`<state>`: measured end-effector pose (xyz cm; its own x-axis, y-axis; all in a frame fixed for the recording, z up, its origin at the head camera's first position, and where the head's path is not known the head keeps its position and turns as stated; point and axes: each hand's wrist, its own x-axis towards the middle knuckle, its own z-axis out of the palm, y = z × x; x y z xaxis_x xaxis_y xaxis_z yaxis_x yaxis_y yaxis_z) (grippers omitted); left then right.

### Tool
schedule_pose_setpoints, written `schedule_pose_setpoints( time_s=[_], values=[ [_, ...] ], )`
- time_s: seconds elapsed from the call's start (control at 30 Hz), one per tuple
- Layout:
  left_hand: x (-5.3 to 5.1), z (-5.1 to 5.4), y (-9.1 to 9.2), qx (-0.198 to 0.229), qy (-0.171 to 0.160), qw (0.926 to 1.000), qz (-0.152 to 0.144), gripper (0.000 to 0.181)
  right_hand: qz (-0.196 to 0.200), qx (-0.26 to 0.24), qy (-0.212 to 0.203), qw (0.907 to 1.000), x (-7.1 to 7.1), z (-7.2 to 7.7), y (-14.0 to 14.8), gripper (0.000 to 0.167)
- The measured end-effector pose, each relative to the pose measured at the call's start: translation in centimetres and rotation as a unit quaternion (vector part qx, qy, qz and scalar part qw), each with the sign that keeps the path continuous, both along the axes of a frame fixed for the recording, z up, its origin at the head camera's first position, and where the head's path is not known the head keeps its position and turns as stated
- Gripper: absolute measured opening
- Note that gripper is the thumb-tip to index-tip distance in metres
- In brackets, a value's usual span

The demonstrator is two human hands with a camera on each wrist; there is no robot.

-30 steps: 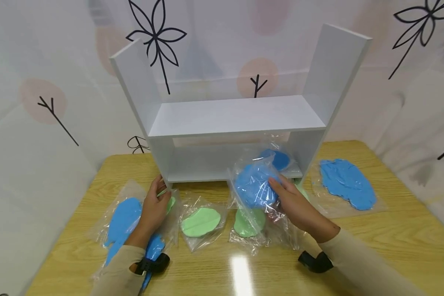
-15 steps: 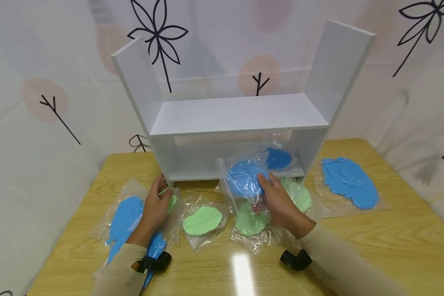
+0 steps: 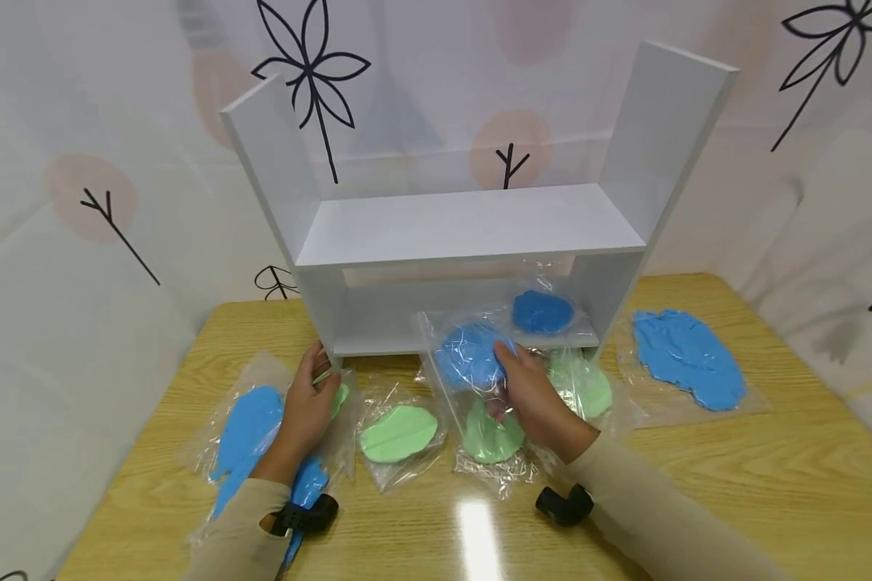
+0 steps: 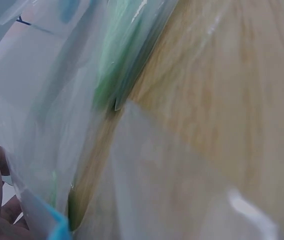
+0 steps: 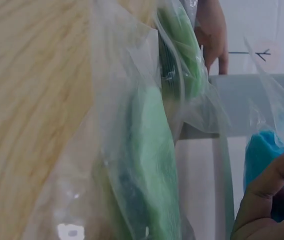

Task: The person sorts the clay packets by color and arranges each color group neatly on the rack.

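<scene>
My right hand (image 3: 541, 399) pinches a clear plastic bag of flattened light-blue clay-like material (image 3: 468, 355), with the thumb on top. This bag hangs in front of the lower level of a white shelf unit (image 3: 472, 226). In the right wrist view, fingers (image 5: 262, 195) curl by the blue material. My left hand (image 3: 308, 407) rests against the unit's lower left corner, fingers extended, partly over a bag of green material (image 3: 339, 399). Inside the lower level, toward the right, lies a bag of darker blue material (image 3: 542, 312).
Bagged green pieces (image 3: 398, 433) lie along the unit's front, one (image 3: 492, 440) partly below the held bag and another (image 3: 590, 389) to its right. Blue bags lie at the far left (image 3: 250, 428) and right (image 3: 689, 355) of the wooden table (image 3: 756, 484). Upright side panels (image 3: 661, 145) rise from the unit.
My right hand has moved left and slightly down with the blue bag, uncovering the darker blue bag and the right green one. The left hand stays at the unit's corner.
</scene>
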<state>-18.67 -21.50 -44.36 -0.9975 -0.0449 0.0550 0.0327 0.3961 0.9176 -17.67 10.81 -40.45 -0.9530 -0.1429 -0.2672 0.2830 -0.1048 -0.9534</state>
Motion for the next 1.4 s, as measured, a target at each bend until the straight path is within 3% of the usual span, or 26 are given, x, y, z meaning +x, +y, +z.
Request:
schedule_pose_setpoints(
  time_s=[0.23,0.5,0.77,1.03,1.2,1.4],
  values=[
    [0.0,-0.2,0.0,-0.001,-0.005,1.0,0.001,0.061,-0.01,0.036,-0.005,0.9993,-0.8,0.1,-0.4,0.081],
    [0.1,-0.3,0.1,0.004,-0.001,1.0,0.0,0.06,-0.027,0.009,-0.002,0.9996,-1.4,0.1,-0.6,0.082],
    [0.0,0.0,0.1,0.0,0.006,1.0,-0.003,0.06,-0.004,-0.099,0.011,0.995,-1.2,0.6,-0.6,0.079],
    [0.1,0.1,0.1,-0.004,0.004,1.0,-0.004,0.061,0.013,-0.086,0.043,0.9953,-1.2,0.2,-0.8,0.079],
    [0.0,0.0,0.1,-0.005,0.006,1.0,-0.004,0.061,-0.036,-0.068,0.063,0.995,-1.4,0.0,-0.9,0.058],
    [-0.1,-0.1,0.0,-0.006,0.002,1.0,-0.001,0.061,-0.074,-0.091,0.063,0.9911,-1.5,0.1,-1.0,0.034]
  ],
)
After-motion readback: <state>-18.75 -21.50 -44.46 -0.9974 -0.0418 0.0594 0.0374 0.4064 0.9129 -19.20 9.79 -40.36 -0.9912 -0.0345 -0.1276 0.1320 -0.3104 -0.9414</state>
